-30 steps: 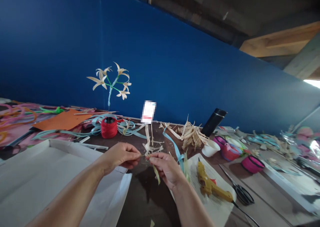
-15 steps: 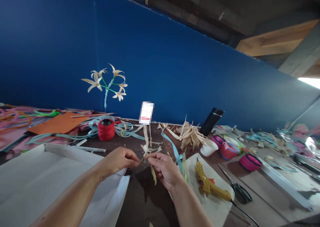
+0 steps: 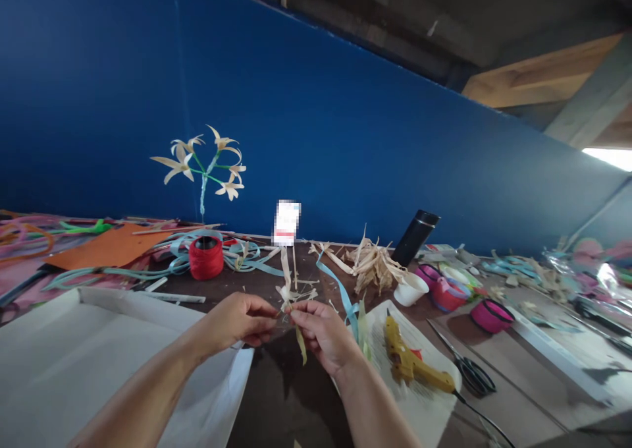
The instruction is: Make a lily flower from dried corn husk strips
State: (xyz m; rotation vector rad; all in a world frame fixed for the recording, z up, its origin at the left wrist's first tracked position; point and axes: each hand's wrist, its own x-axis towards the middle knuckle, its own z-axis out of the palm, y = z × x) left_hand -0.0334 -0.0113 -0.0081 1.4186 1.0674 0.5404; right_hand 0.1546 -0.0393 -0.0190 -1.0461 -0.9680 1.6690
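Note:
Over the middle of the table my right hand (image 3: pixel 320 336) pinches a pale dried-husk strip (image 3: pixel 301 348), whose greenish end hangs below the fingers. My left hand (image 3: pixel 253 321) is close beside it on the left, thumb and fingertips pressed together near a thin strand leading to the right hand. What exactly the left fingertips grip is too small to make out. Just beyond the fingertips lie pale husk scraps (image 3: pixel 285 292). A light blue ribbon (image 3: pixel 340 283) runs down behind my right hand.
A yellow glue gun (image 3: pixel 415 362) rests on printed paper, with black scissors (image 3: pixel 474 372) alongside. Behind stand a white cup (image 3: pixel 411 290), a black bottle (image 3: pixel 416 237) and a husk pile (image 3: pixel 376 268). At left are red thread (image 3: pixel 206 258), a husk-flower stem (image 3: pixel 203 194) and a white tray (image 3: pixel 123 342).
My view has shifted slightly, so the scene sits a little further left. My left fingertips have come closer to the right hand; the right hand keeps its pinch on the husk strip.

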